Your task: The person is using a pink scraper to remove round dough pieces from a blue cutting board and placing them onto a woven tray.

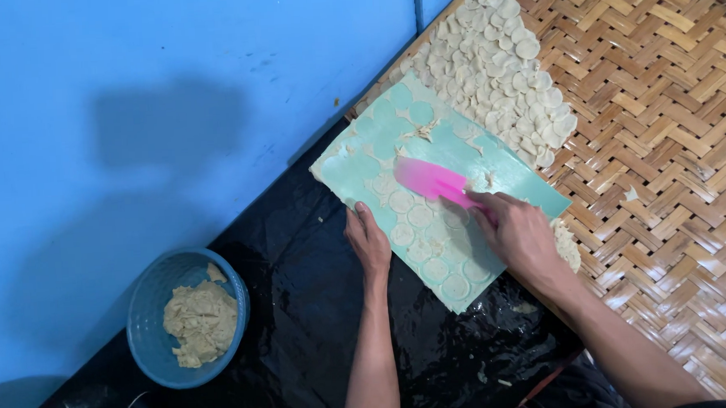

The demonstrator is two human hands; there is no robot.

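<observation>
Head view: a pale green board (pixel 506 167) lies slantwise across the middle, its near half on black plastic sheet (pixel 303 315) and its far right edge over a woven bamboo mat (pixel 668 171). The board carries rows of thin round dough discs (pixel 420 216), most of them on its near part; scraps of dough (pixel 421 130) cling to the far part, where round marks show on bare green.

The right hand (pixel 518 233) comes in from the near right and is closed around the handle of a pink scraper (pixel 432 180). The blade lies flat on the board near its middle, pointing far and left, just beyond the discs. The fingers wrap the handle, so the grip is firm.

The left hand (pixel 369 241) reaches in from the near edge. Its palm is down and its fingers rest flat on the left edge of the board, touching it. It grips nothing; it is open.

On the mat, just beyond the far end of the board, lies a spread of overlapping pale discs, the pile (pixel 496 64). A few more lie on the mat beside the board's near right edge, partly hidden by the right wrist.

Near left, well apart from the hands, a blue bowl (pixel 149 302) holds a lump of dough (pixel 201 320). A blue wall (pixel 167 98) fills the far left.
</observation>
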